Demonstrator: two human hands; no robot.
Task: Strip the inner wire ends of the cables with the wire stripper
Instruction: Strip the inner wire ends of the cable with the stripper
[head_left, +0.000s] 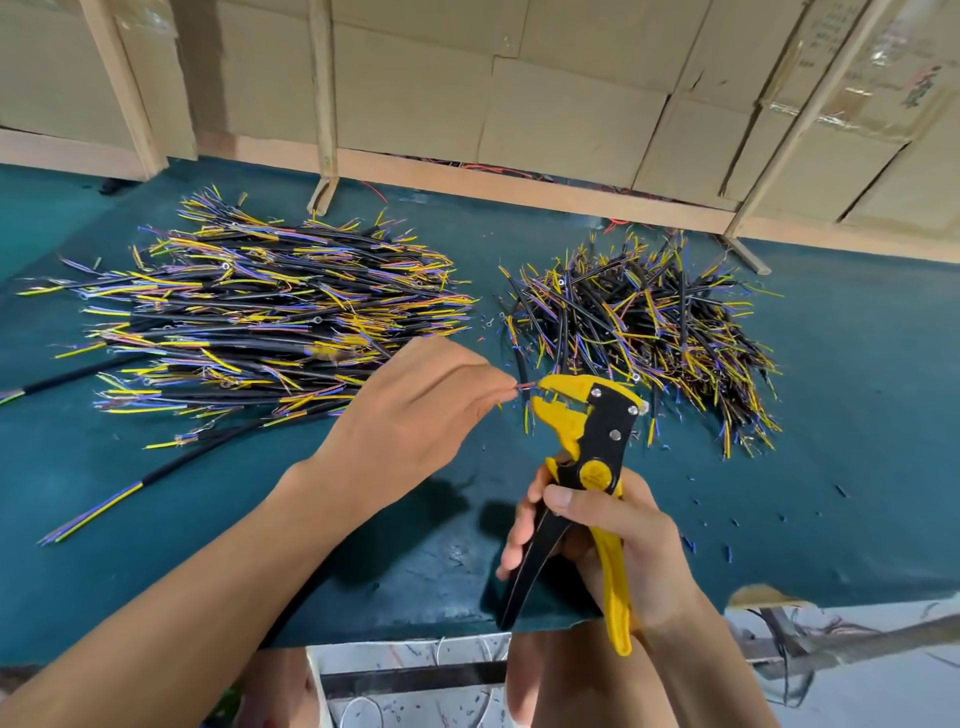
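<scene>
Yellow-and-black stripper (587, 431) stands upright in the right hand (608, 540) — fingers curled round both handles, head up above the teal worktop (857, 415). The left hand (415, 415) pinches a thin wire (525, 385) at its fingertips, the wire's end reaching the stripper's head. Two cable heaps lie behind — a large pile (260, 317) left, a smaller pile (649, 322) right.

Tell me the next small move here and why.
Probably squeeze the yellow-and-black wire stripper: the left hand pinches a thin reddish inner wire with its end at the stripper's yellow head, while the right hand grips handles that are spread apart.
</scene>
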